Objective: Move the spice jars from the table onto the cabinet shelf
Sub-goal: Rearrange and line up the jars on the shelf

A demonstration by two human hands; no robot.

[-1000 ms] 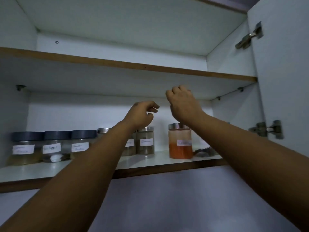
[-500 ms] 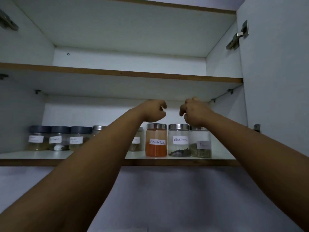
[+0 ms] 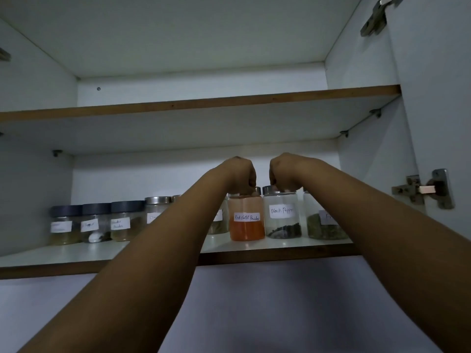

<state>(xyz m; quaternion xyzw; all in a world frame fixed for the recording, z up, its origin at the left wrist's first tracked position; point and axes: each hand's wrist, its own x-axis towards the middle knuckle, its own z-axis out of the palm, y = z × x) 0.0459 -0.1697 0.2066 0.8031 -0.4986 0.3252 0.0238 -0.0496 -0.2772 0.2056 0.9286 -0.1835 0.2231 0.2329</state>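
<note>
Nearest the camera, two bare forearms rise from the bottom corners of the view and meet over the lower cabinet shelf (image 3: 76,258), a white board with a brown front edge. Below it is plain pale wall.

At the front edge of the shelf, right of its middle, stands the red chilli powder jar (image 3: 246,217), upright, orange powder filling its lower part. The left hand (image 3: 239,174) sits on top of it, fingers curled down round the steel lid. Just beside it to the right stands the black pepper jar (image 3: 282,215), upright, with dark peppercorns at the bottom; the right hand (image 3: 284,171) grips its lid the same way, fingers bent over the rim. The two hands are close together but apart.

Toward the right end of the shelf a jar of green herbs (image 3: 323,220) is half hidden by the right forearm. Farther back and toward the left end, three dark-lidded jars (image 3: 95,222) stand in a row, then a steel-lidded jar (image 3: 155,212).

Above runs the upper shelf (image 3: 204,104). The open cabinet door (image 3: 438,98) carries hinges (image 3: 423,189) at the right.
</note>
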